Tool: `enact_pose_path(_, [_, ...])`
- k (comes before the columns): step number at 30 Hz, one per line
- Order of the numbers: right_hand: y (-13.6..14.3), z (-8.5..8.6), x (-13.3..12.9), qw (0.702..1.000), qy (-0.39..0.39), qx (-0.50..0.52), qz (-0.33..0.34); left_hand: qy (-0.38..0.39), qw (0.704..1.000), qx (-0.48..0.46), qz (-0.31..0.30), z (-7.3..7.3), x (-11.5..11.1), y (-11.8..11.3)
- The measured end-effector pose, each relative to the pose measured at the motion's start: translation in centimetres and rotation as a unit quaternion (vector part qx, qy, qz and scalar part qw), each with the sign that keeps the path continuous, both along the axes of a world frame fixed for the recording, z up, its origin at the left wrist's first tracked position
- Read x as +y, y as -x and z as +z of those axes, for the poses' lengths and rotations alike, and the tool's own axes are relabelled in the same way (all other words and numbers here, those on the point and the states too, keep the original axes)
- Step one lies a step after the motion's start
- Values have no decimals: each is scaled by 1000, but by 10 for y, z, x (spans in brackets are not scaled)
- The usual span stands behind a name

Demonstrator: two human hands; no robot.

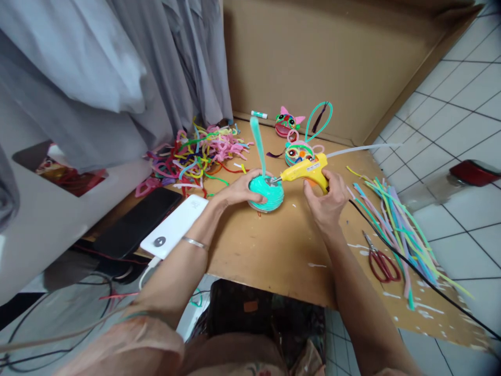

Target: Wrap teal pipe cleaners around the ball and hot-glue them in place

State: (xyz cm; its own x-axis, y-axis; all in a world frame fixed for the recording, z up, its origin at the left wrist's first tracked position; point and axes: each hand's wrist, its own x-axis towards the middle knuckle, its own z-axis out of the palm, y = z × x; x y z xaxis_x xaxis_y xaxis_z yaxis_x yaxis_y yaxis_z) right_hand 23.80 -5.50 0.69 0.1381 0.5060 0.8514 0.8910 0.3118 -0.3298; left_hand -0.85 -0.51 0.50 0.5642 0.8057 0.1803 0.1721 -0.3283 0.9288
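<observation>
A turquoise ball wound with pipe cleaner point(270, 197) is in my left hand point(243, 189), whose fingers wrap its left side. One loose end of turquoise pipe cleaner point(257, 138) sticks up from the ball. My right hand point(326, 201) grips a yellow hot glue gun point(301, 171) by its handle. The gun's metal nozzle points left and meets the top of the ball; whether it touches is hard to tell. A long translucent glue stick point(360, 149) juts from the back of the gun.
Finished-looking animal heads point(288, 122) and a small glue tube point(259, 114) lie at the back. Tangled pipe cleaners point(195, 151) pile up at left, near a black phone point(136, 222) and white power bank point(174, 225). Straight pipe cleaners point(399, 230), red-handled scissors point(381, 263) and the gun's cord lie at right.
</observation>
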Motion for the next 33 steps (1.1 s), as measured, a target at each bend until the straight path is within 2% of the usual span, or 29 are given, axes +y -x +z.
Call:
enact_pose_path(10, [6,-5,0,997,-63,-35,17,-15,999,17,-26,-2,1,3])
enact_pose_path(22, [6,-2,-3,997,-49,-41,31,-18,999,1,-34,-6,4,4])
enact_pose_path(33, [5,2,-4,994,-75,-50,60,-15,999,-2,-41,-2,2,3])
